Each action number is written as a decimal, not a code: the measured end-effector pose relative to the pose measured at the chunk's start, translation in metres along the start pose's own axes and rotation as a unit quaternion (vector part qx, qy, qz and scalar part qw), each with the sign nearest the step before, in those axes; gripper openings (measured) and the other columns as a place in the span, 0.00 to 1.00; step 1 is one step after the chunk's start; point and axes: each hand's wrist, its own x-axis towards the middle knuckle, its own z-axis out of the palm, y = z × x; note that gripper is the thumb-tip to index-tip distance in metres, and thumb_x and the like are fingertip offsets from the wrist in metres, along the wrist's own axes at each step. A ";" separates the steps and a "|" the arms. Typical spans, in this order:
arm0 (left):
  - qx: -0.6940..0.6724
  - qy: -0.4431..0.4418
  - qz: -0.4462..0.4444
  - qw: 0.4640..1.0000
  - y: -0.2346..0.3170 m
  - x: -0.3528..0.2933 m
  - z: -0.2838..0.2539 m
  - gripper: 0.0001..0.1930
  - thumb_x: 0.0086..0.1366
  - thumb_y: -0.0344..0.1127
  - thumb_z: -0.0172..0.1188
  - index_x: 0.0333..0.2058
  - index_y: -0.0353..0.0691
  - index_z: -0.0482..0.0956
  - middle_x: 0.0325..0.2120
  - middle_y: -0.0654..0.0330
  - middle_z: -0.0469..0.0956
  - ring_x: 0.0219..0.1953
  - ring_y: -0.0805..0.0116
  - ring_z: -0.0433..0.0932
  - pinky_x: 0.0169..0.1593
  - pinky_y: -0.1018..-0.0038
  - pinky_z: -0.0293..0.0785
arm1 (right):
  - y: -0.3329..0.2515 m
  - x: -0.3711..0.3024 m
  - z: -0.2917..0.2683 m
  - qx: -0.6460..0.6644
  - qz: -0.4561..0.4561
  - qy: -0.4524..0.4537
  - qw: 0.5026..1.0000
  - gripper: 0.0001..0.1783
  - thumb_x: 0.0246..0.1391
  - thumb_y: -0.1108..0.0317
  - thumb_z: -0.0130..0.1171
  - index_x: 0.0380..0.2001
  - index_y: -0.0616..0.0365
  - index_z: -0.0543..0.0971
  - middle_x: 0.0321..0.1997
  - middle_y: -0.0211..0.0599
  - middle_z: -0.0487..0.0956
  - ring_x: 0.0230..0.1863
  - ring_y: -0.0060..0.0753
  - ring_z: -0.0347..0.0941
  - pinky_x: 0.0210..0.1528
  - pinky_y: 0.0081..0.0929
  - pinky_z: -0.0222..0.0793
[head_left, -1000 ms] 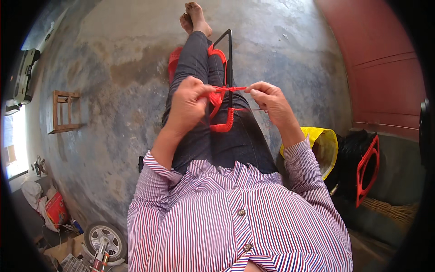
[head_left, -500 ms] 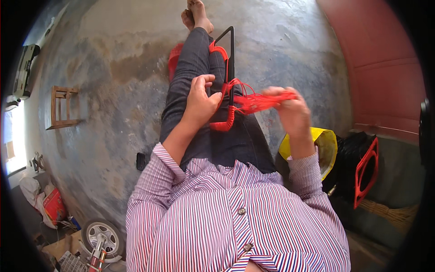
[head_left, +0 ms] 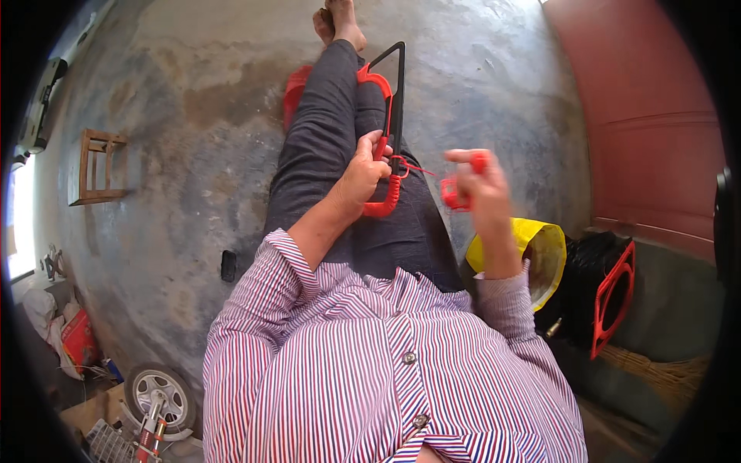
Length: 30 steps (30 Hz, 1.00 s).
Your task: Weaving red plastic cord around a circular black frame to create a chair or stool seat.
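Note:
An angular black frame (head_left: 400, 96) leans over my legs, with red cord wound tightly around its near corner (head_left: 395, 194). A curved red-covered piece (head_left: 375, 76) lies along its left side. Closed on the frame's red-wrapped left side is my left hand (head_left: 363, 174), thumb and fingers pinching it. To the right, in the air, my right hand (head_left: 488, 191) grips a gathered bundle of red cord (head_left: 454, 193), its index finger pointing left. A short red strand (head_left: 417, 167) runs from the frame toward that hand; its far end is blurred.
Beside my right forearm stands a yellow-rimmed bag (head_left: 540, 231). Black netting with a red frame (head_left: 614, 301) lies farther right. On the left are a small wooden stool (head_left: 100, 199), a dark flat object (head_left: 228, 265) and a wheel (head_left: 160, 395). A red panel (head_left: 656, 131) borders the right side.
My left hand has moved right and closed on the frame. The long loose red loops have drawn into a compact bundle in my right hand, which has shifted slightly left.

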 end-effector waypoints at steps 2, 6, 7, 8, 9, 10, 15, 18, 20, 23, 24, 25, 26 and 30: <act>-0.011 -0.002 -0.001 1.000 0.001 0.000 0.001 0.37 0.50 0.22 0.49 0.62 0.28 0.53 0.47 0.60 0.64 0.47 0.71 0.64 0.58 0.77 0.60 | 0.016 0.005 0.034 -0.188 0.039 -0.077 0.978 0.05 0.58 0.72 0.53 0.38 0.60 0.73 0.21 0.22 0.68 0.19 0.15 0.63 0.21 0.16 0.60; -0.036 -0.007 -0.003 0.999 -0.001 0.001 -0.001 0.36 0.50 0.21 0.48 0.61 0.29 0.54 0.47 0.59 0.63 0.47 0.70 0.63 0.58 0.77 0.60 | -0.017 -0.001 0.042 -0.010 0.030 -0.089 0.996 0.03 0.56 0.77 0.53 0.34 0.58 0.71 0.24 0.22 0.69 0.23 0.13 0.63 0.24 0.14 0.60; -0.064 -0.013 -0.013 0.998 0.000 0.003 -0.002 0.36 0.50 0.21 0.48 0.61 0.30 0.54 0.48 0.59 0.63 0.48 0.70 0.63 0.58 0.77 0.59 | -0.019 -0.001 0.041 -0.007 0.030 -0.088 0.996 0.03 0.56 0.77 0.53 0.34 0.58 0.71 0.24 0.22 0.69 0.23 0.13 0.63 0.24 0.14 0.60; -0.062 -0.013 -0.013 0.998 0.000 0.004 -0.004 0.36 0.50 0.21 0.48 0.61 0.30 0.54 0.48 0.59 0.63 0.48 0.70 0.63 0.58 0.77 0.59 | -0.021 -0.001 0.040 0.003 0.027 -0.120 0.992 0.04 0.55 0.78 0.52 0.34 0.58 0.71 0.24 0.22 0.68 0.24 0.12 0.63 0.26 0.14 0.60; -0.066 -0.013 -0.014 0.998 -0.001 0.005 -0.003 0.36 0.49 0.21 0.48 0.61 0.31 0.54 0.48 0.59 0.63 0.48 0.70 0.63 0.58 0.77 0.59 | -0.023 -0.002 0.038 0.008 0.025 -0.148 0.989 0.05 0.54 0.78 0.52 0.34 0.58 0.71 0.25 0.21 0.68 0.25 0.12 0.63 0.27 0.14 0.60; -0.070 -0.013 -0.014 0.997 -0.001 0.006 -0.002 0.36 0.48 0.21 0.47 0.61 0.31 0.55 0.48 0.59 0.63 0.48 0.71 0.63 0.58 0.77 0.58 | -0.022 -0.008 0.042 0.024 0.015 -0.177 0.984 0.06 0.53 0.80 0.51 0.33 0.57 0.71 0.27 0.21 0.67 0.28 0.11 0.62 0.30 0.13 0.59; 0.248 0.082 0.186 0.947 -0.003 0.000 0.012 0.33 0.51 0.23 0.50 0.59 0.35 0.60 0.47 0.57 0.67 0.48 0.66 0.65 0.58 0.73 0.57 | -0.037 -0.015 0.035 -0.019 0.021 -0.162 0.986 0.08 0.50 0.81 0.54 0.33 0.57 0.70 0.29 0.21 0.66 0.32 0.11 0.60 0.34 0.12 0.59; 0.460 0.088 0.326 0.821 0.027 -0.031 0.031 0.29 0.51 0.25 0.56 0.55 0.38 0.66 0.42 0.58 0.73 0.46 0.64 0.68 0.58 0.68 0.58 | -0.061 -0.013 0.022 0.008 -0.029 -0.142 0.989 0.09 0.50 0.78 0.50 0.36 0.57 0.69 0.27 0.25 0.67 0.27 0.14 0.62 0.31 0.14 0.61; 0.437 0.053 0.333 0.834 0.043 -0.040 0.036 0.19 0.52 0.26 0.64 0.45 0.39 0.74 0.28 0.67 0.77 0.34 0.73 0.73 0.49 0.72 0.66 | -0.079 -0.005 0.007 0.150 -0.073 -0.257 0.952 0.12 0.48 0.75 0.46 0.39 0.58 0.68 0.28 0.36 0.73 0.21 0.18 0.62 0.27 0.17 0.61; 0.207 0.079 0.143 0.965 0.040 -0.027 0.014 0.10 0.58 0.26 0.63 0.38 0.39 0.75 0.24 0.70 0.75 0.24 0.82 0.70 0.34 0.82 0.68 | -0.093 0.005 -0.010 0.080 -0.043 -0.191 0.977 0.15 0.45 0.73 0.42 0.40 0.58 0.68 0.31 0.48 0.78 0.17 0.22 0.63 0.25 0.19 0.63; 0.150 0.079 0.147 0.975 0.032 -0.018 0.010 0.04 0.62 0.27 0.60 0.35 0.38 0.75 0.21 0.73 0.73 0.20 0.88 0.65 0.25 0.89 0.62 | -0.088 0.007 -0.022 0.009 -0.052 -0.155 0.987 0.11 0.52 0.73 0.44 0.40 0.58 0.68 0.36 0.51 0.79 0.18 0.23 0.66 0.25 0.20 0.65; 0.150 0.078 0.147 0.975 0.027 -0.016 0.004 0.04 0.62 0.27 0.60 0.35 0.38 0.75 0.21 0.73 0.73 0.20 0.88 0.65 0.25 0.89 0.62 | -0.087 0.007 -0.028 0.008 -0.053 -0.154 0.987 0.11 0.52 0.73 0.44 0.40 0.58 0.68 0.36 0.51 0.79 0.18 0.23 0.66 0.25 0.20 0.65; 0.084 0.072 0.101 0.989 0.021 -0.014 -0.002 0.03 0.63 0.27 0.59 0.34 0.38 0.75 0.21 0.72 0.73 0.21 0.87 0.66 0.25 0.88 0.62 | -0.086 0.007 -0.034 -0.020 -0.075 -0.070 0.995 0.09 0.56 0.72 0.45 0.40 0.58 0.69 0.35 0.49 0.79 0.19 0.24 0.67 0.26 0.22 0.66; -0.015 0.064 0.033 0.997 0.020 -0.014 -0.003 0.01 0.65 0.27 0.56 0.33 0.38 0.75 0.20 0.72 0.72 0.19 0.87 0.65 0.23 0.87 0.60 | -0.078 0.013 -0.076 0.056 -0.139 0.034 0.988 0.08 0.64 0.68 0.45 0.39 0.59 0.71 0.27 0.36 0.73 0.25 0.22 0.66 0.31 0.25 0.66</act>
